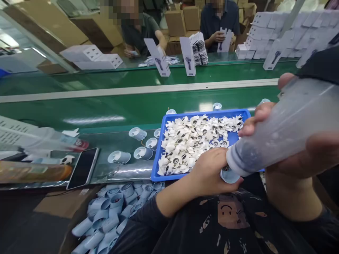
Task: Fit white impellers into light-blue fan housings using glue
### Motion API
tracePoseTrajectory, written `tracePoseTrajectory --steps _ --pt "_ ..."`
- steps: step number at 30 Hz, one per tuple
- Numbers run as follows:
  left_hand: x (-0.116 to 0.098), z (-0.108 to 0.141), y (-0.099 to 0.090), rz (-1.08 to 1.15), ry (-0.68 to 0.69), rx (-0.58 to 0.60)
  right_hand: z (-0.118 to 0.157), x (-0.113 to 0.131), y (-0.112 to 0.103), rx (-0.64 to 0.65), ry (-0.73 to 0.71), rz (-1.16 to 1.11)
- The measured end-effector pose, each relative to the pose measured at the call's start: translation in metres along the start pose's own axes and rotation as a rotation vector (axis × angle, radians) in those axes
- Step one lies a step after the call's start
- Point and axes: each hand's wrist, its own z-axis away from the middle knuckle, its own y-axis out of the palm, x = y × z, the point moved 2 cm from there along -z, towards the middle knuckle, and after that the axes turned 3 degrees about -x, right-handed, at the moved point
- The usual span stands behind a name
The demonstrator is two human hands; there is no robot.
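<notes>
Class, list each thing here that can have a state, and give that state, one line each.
Left hand: closed around a light-blue cylinder
Right hand: gripping a translucent tool
Translucent tool: tilted, narrow end down at the held cylinder
Blue tray: heaped with white bladed parts
Phone: screen dark
Orange-capped bottle: on its side
Carton: open, full of cylinders
</notes>
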Motion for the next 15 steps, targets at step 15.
tracePoseTrajectory --steps 15 --pt "-0.005 -0.004 -0.004 0.081 -0.247 0.230 -0.002 -0.004 -0.017 -0.061 0.073 -0.172"
